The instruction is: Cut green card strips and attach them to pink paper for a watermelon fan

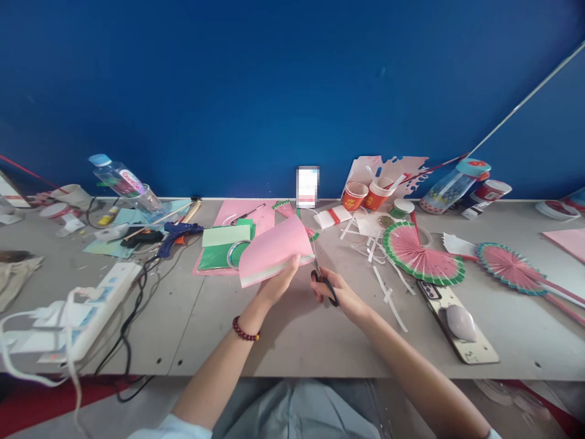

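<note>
A curved pink sheet of paper with a white lower edge (274, 247) is held up over the table by my left hand (281, 281), its thumb on the paper's right end. My right hand (336, 289) has its fingers through the black handles of a pair of scissors (329, 291). The scissor blades point up beside the right edge of the pink paper; whether they touch it I cannot tell. Behind the paper lie a roll of tape (234, 255), green paper (214, 256) and a pink sheet (223, 212), all partly hidden.
White paper strips (382, 286) are scattered to the right, near watermelon-patterned paper fans (423, 256) and a phone (473, 341) with a mouse (460, 323) on it. Red paper cups (354, 196) stand at the back. Leftward are a blue glue gun (178, 235), cables and a power strip (105, 311).
</note>
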`<control>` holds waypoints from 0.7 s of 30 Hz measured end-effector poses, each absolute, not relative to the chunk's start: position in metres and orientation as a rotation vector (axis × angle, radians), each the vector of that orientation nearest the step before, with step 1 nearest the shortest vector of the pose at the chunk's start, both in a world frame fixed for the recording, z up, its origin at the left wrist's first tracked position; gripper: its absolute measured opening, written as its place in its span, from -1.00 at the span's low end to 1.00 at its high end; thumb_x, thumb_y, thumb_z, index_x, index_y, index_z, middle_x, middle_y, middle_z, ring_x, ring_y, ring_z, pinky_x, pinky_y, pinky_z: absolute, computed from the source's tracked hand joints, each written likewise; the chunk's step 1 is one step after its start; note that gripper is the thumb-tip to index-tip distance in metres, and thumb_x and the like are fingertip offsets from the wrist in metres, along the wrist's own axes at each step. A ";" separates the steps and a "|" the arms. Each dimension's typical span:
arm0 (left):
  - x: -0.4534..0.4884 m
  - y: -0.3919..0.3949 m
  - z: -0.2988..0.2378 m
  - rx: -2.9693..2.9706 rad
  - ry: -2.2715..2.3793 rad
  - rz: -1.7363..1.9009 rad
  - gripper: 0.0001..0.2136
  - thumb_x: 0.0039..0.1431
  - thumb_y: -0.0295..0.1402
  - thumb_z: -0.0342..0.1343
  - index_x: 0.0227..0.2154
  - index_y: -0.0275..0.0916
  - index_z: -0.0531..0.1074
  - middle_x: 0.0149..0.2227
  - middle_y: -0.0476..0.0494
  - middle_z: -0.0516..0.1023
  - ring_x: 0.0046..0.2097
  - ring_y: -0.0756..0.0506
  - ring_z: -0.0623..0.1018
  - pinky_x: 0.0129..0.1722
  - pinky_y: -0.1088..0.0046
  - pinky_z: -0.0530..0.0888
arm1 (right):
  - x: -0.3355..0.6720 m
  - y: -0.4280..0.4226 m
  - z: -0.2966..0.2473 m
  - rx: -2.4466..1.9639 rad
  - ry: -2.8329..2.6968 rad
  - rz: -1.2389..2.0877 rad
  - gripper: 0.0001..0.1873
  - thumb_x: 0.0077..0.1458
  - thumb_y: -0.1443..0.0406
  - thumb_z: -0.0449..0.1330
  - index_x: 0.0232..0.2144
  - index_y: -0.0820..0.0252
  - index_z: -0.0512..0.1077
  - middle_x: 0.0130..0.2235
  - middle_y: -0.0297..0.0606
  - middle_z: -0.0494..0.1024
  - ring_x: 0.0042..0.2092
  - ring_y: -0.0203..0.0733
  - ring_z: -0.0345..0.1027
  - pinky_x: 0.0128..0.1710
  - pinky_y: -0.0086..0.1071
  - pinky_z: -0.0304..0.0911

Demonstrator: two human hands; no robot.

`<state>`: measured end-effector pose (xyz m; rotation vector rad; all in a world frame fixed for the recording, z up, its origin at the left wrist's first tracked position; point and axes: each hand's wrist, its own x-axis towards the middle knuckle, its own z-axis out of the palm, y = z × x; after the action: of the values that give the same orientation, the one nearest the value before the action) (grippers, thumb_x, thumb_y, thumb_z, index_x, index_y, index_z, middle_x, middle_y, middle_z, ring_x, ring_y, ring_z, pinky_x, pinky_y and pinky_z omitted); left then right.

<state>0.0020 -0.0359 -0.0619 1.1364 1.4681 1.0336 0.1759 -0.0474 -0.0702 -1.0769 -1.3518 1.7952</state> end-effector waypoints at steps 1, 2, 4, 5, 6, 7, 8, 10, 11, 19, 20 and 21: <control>0.002 -0.036 -0.063 1.139 1.469 1.027 -0.70 0.10 -0.26 0.11 -0.10 -0.18 0.50 0.11 -0.16 0.44 0.28 -0.21 0.22 0.25 0.29 0.21 | 0.176 -0.047 -0.069 -1.076 -1.347 1.798 -0.62 -0.07 0.04 0.30 -0.43 0.16 0.26 -0.51 -0.44 0.30 -0.49 -0.35 0.19 -0.48 -0.43 0.06; 0.002 -0.036 -0.064 1.143 1.475 1.025 -0.70 0.10 -0.26 0.12 -0.10 -0.18 0.50 0.11 -0.16 0.45 0.28 -0.21 0.21 0.25 0.29 0.22 | 0.176 -0.047 -0.069 -1.078 -1.344 1.799 -0.62 -0.08 0.04 0.30 -0.44 0.16 0.26 -0.51 -0.44 0.30 -0.49 -0.35 0.19 -0.48 -0.43 0.07; 0.001 -0.036 -0.066 1.147 1.501 1.034 -0.69 0.11 -0.27 0.11 -0.08 -0.19 0.49 0.12 -0.15 0.43 0.28 -0.20 0.22 0.27 0.29 0.19 | 0.175 -0.048 -0.067 -1.088 -1.345 1.796 -0.61 -0.09 0.04 0.30 -0.44 0.16 0.26 -0.52 -0.44 0.30 -0.49 -0.35 0.19 -0.48 -0.43 0.07; 0.001 -0.036 -0.067 1.149 1.515 1.044 -0.69 0.13 -0.27 0.09 -0.07 -0.20 0.48 0.13 -0.15 0.42 0.27 -0.19 0.23 0.28 0.29 0.18 | 0.175 -0.048 -0.066 -1.094 -1.346 1.790 -0.61 -0.10 0.04 0.30 -0.44 0.16 0.26 -0.52 -0.44 0.30 -0.49 -0.35 0.19 -0.48 -0.42 0.07; 0.001 -0.036 -0.068 1.151 1.520 1.052 -0.69 0.15 -0.27 0.08 -0.07 -0.22 0.48 0.15 -0.15 0.40 0.27 -0.18 0.24 0.29 0.31 0.17 | 0.175 -0.048 -0.065 -1.099 -1.345 1.786 -0.61 -0.10 0.04 0.30 -0.45 0.16 0.26 -0.52 -0.44 0.30 -0.49 -0.34 0.19 -0.48 -0.42 0.08; 0.001 -0.035 -0.069 1.154 1.519 1.057 -0.69 0.16 -0.27 0.06 -0.07 -0.22 0.48 0.15 -0.15 0.39 0.27 -0.17 0.25 0.29 0.32 0.16 | 0.175 -0.049 -0.064 -1.102 -1.344 1.782 -0.61 -0.10 0.03 0.30 -0.45 0.16 0.26 -0.52 -0.44 0.30 -0.49 -0.34 0.19 -0.48 -0.42 0.08; 0.001 -0.035 -0.069 1.158 1.513 1.058 -0.70 0.16 -0.27 0.06 -0.07 -0.22 0.48 0.15 -0.14 0.39 0.27 -0.17 0.25 0.29 0.33 0.17 | 0.175 -0.049 -0.063 -1.102 -1.343 1.781 -0.61 -0.10 0.03 0.30 -0.45 0.15 0.26 -0.52 -0.44 0.30 -0.49 -0.34 0.19 -0.48 -0.41 0.08; 0.001 -0.034 -0.070 1.151 1.496 1.039 -0.71 0.14 -0.28 0.08 -0.09 -0.20 0.49 0.13 -0.14 0.42 0.26 -0.18 0.26 0.27 0.32 0.21 | 0.175 -0.049 -0.063 -1.101 -1.340 1.781 -0.61 -0.09 0.03 0.29 -0.45 0.16 0.26 -0.52 -0.44 0.30 -0.49 -0.34 0.19 -0.48 -0.42 0.07; 0.001 -0.034 -0.070 1.141 1.488 1.026 -0.71 0.13 -0.29 0.08 -0.08 -0.20 0.49 0.13 -0.13 0.43 0.26 -0.19 0.26 0.26 0.32 0.23 | 0.175 -0.049 -0.063 -1.100 -1.339 1.784 -0.61 -0.08 0.03 0.29 -0.45 0.16 0.26 -0.52 -0.44 0.30 -0.49 -0.35 0.19 -0.47 -0.42 0.07; 0.001 -0.035 -0.070 1.142 1.497 1.039 -0.67 0.13 -0.27 0.10 -0.05 -0.19 0.47 0.13 -0.13 0.42 0.26 -0.19 0.25 0.27 0.30 0.21 | 0.175 -0.049 -0.067 -1.094 -1.362 1.773 -0.65 -0.03 0.05 0.27 -0.43 0.17 0.27 -0.51 -0.43 0.29 -0.47 -0.34 0.18 -0.45 -0.41 0.06; 0.001 -0.035 -0.070 1.146 1.499 1.040 -0.68 0.14 -0.27 0.10 -0.05 -0.21 0.47 0.12 -0.14 0.43 0.25 -0.19 0.27 0.26 0.30 0.23 | 0.175 -0.049 -0.067 -1.099 -1.366 1.769 -0.65 -0.03 0.06 0.26 -0.42 0.17 0.27 -0.51 -0.43 0.30 -0.47 -0.34 0.18 -0.45 -0.41 0.06; 0.001 -0.035 -0.071 1.150 1.504 1.042 -0.68 0.15 -0.26 0.08 -0.06 -0.22 0.48 0.11 -0.15 0.44 0.24 -0.19 0.29 0.25 0.30 0.25 | 0.176 -0.049 -0.068 -1.101 -1.370 1.766 -0.66 -0.02 0.06 0.26 -0.42 0.17 0.28 -0.51 -0.43 0.30 -0.47 -0.34 0.19 -0.45 -0.41 0.06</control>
<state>0.0014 -0.0352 -0.0709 1.1505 1.5039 1.0416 0.1756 -0.0489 -0.0678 -1.1009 -1.3702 1.7659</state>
